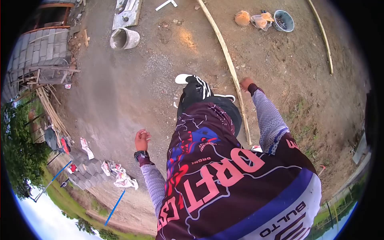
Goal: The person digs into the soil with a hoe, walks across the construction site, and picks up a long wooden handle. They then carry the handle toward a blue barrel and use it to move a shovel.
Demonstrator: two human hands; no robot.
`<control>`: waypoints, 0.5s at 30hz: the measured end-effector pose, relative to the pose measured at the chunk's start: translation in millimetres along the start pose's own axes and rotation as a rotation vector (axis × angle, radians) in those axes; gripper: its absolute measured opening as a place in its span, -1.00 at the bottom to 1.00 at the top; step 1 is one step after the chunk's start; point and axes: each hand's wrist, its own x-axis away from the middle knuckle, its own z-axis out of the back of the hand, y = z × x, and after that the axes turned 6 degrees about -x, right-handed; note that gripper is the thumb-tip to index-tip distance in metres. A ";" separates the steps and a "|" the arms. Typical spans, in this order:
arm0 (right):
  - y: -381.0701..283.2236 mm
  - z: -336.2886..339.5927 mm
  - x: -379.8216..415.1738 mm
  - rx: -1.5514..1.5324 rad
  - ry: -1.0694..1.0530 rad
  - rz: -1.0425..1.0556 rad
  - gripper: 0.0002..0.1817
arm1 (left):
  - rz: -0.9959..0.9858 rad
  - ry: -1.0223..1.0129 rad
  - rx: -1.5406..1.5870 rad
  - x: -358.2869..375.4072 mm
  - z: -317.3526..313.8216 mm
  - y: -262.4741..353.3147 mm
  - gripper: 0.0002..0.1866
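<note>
My left hand (142,140), with a dark watch (141,155) at its wrist, hangs out to the side over bare ground. Its fingers are loosely bent and hold nothing. Forward on the other side, my right hand (246,83) is just right of a long peeled wooden pole (225,50). Its fingers look relaxed, with nothing visible in them; the pole appears to lie on the ground below. Between my hands are my dark trousers (192,92) and one white shoe (183,79) set forward.
Ahead on the left stand a whitish bucket (130,39) and a board (127,14). A grey bucket (283,21) sits by orange bags (242,18) at the front right, with another pole (323,38) beyond. Stacked blocks (48,46), timber (51,108) and white sacks (122,176) lie left.
</note>
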 end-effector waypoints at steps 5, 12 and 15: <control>-153.6 46.7 -116.9 0.351 0.172 0.059 -0.79 | 0.183 0.019 0.094 -107.0 33.9 -103.4 -0.71; -393.0 -18.3 -157.5 -0.014 -0.272 -0.033 -0.66 | 0.438 0.199 0.552 -94.4 42.1 -165.9 -0.79; -470.7 -65.4 -154.4 -0.076 -0.462 -0.266 -0.71 | 0.498 0.303 0.755 -97.3 35.2 -189.6 -0.80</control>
